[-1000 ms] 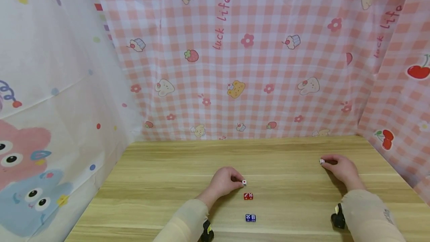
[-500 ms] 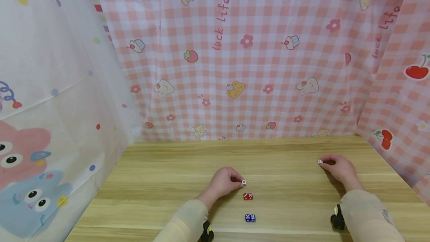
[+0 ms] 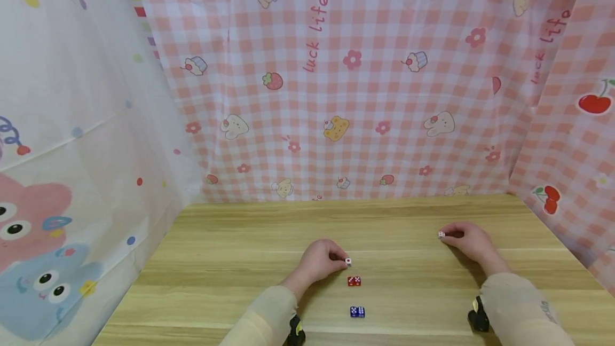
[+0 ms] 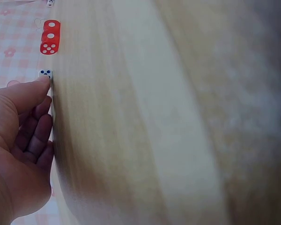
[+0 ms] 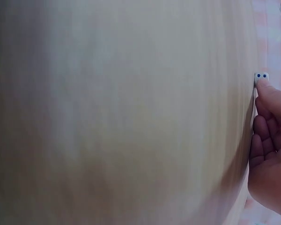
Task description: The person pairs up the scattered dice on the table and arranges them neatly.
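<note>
My left hand (image 3: 321,260) pinches a white die (image 3: 348,262) between thumb and fingertips, close behind a pair of red dice (image 3: 354,281) that sit side by side. In the left wrist view the thumb covers part of that white die (image 4: 45,74), whose visible pips are dark. Farther right and back, my right hand (image 3: 468,240) pinches another white die (image 3: 441,234) at its fingertips, low over the table. The right wrist view shows two blue pips on this die (image 5: 262,76) above the thumb. Nearer the front, two blue dice (image 3: 357,312) lie side by side.
A wood-grain table (image 3: 230,239) carries all the dice. Behind it hangs a pink checked cloth (image 3: 370,95), with a white patterned cloth (image 3: 105,164) at the left. Black wrist devices (image 3: 479,315) sit under both sleeves.
My right hand has moved left with its white die, toward the left hand. The left hand and the red and blue dice have stayed in place.
</note>
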`<state>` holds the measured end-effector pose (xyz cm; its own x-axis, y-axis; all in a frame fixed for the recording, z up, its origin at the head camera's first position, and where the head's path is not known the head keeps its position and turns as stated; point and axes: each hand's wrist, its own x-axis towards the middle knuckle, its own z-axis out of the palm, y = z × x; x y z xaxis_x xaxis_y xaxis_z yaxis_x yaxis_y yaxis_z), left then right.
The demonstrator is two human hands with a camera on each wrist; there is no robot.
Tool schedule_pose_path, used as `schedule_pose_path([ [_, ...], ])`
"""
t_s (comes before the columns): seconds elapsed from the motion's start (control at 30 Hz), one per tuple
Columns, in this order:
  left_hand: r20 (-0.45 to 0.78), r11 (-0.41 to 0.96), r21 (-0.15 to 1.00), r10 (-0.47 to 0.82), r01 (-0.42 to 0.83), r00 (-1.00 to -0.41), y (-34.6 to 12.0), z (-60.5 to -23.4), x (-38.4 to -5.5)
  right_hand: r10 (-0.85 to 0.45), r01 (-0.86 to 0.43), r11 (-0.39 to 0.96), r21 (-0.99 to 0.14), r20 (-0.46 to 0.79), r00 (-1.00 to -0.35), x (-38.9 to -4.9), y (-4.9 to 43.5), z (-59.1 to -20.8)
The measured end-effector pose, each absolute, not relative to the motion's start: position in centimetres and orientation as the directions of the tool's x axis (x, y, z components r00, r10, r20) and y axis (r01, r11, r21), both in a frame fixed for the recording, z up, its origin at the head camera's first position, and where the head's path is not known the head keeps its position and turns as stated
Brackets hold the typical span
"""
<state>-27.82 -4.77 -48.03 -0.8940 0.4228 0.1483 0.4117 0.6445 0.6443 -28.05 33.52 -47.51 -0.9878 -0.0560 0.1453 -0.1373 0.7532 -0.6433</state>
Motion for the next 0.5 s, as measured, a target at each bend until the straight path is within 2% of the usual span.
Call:
schedule_pose_path([
  [0.5,0.138,0.642,0.652,0.423,0.403,-0.896,-4.8,-47.9,-27.7,-0.184,-0.208,0.710,-0.673,0.108,-0.977,-28.6,29.0,-47.3],
])
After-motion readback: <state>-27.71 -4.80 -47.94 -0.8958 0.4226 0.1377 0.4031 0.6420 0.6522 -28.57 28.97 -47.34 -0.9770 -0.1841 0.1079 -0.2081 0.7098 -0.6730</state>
